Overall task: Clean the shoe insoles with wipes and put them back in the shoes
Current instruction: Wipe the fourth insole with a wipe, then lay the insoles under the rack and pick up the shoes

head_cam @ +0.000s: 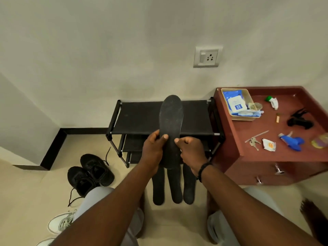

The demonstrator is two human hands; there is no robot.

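The long black foam-like insole (171,121) looks matt and finely speckled. The black shoe rack's (142,118) top is dull cloth on metal tubes. The reddish-brown wooden cabinet's worktop (257,126) has a smooth, faint sheen.

The left hand (153,148) and right hand (191,150) grip a black insole (171,125) by its edges, held upright before a black shoe rack (159,118). Three further insoles (174,189) lie on the floor below. Black shoes (90,173) sit left. A wipes pack (235,103) rests in a tray (249,101) on the red cabinet (257,164).
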